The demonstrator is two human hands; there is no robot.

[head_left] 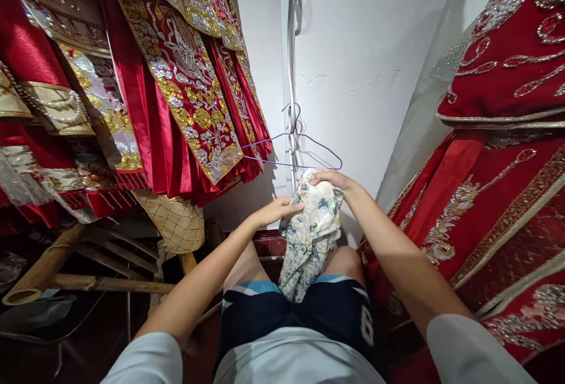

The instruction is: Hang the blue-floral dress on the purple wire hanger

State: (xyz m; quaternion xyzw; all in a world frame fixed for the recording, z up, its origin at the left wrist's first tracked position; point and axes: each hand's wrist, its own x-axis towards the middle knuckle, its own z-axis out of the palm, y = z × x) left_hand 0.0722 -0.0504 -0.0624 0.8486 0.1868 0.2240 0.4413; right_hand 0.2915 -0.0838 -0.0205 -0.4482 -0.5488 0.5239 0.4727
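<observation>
A floral garment (309,249), cream with blue and green flowers, hangs bunched from my hands over my lap. On its left edge, my left hand (282,210) pinches the cloth with the thumb lying on top. Higher up, my right hand (331,179) grips the upper right part of the garment, fingers partly hidden by the folds. Just above my right hand is a thin purple wire hanger (318,143), hooked near a white vertical pole (291,66) against the wall. No cloth is on the hanger.
Red gowns with gold and silver embroidery (189,78) hang at the left. Beaded red dresses (507,137) fill the right side. A bamboo chair (106,284) stands at the lower left, and a white wall (353,49) is ahead.
</observation>
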